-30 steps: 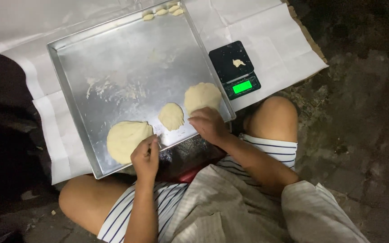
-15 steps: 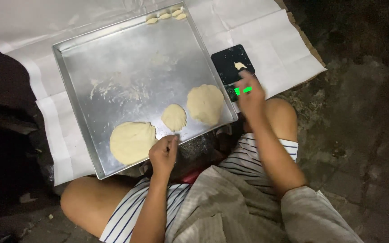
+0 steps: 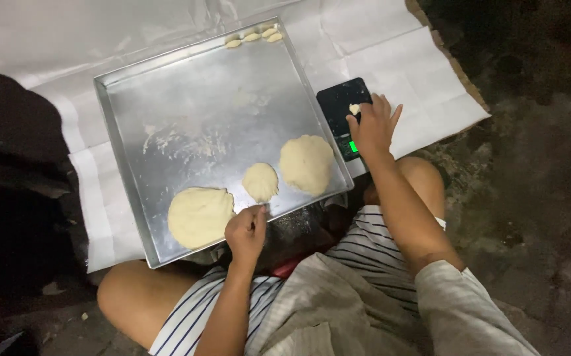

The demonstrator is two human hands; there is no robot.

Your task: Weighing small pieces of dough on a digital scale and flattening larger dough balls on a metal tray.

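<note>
Pale dough is the thing in hand: a tiny bit of it (image 3: 354, 109) sits on the black kitchen scale (image 3: 348, 115) at about three o'clock from the metal tray (image 3: 186, 86), and the right hand (image 3: 372, 125) hovers over it with fingers spread, its grip open and holding nothing. To weigh well, I judge the hand should lift clear of the scale so nothing presses on it. The left hand (image 3: 246, 232) rests at the tray's six o'clock edge, fingers curled; what it grips, if anything, I cannot tell, beside the small dough disc (image 3: 260, 182) between two larger ones (image 3: 199, 216) (image 3: 306, 165).
</note>
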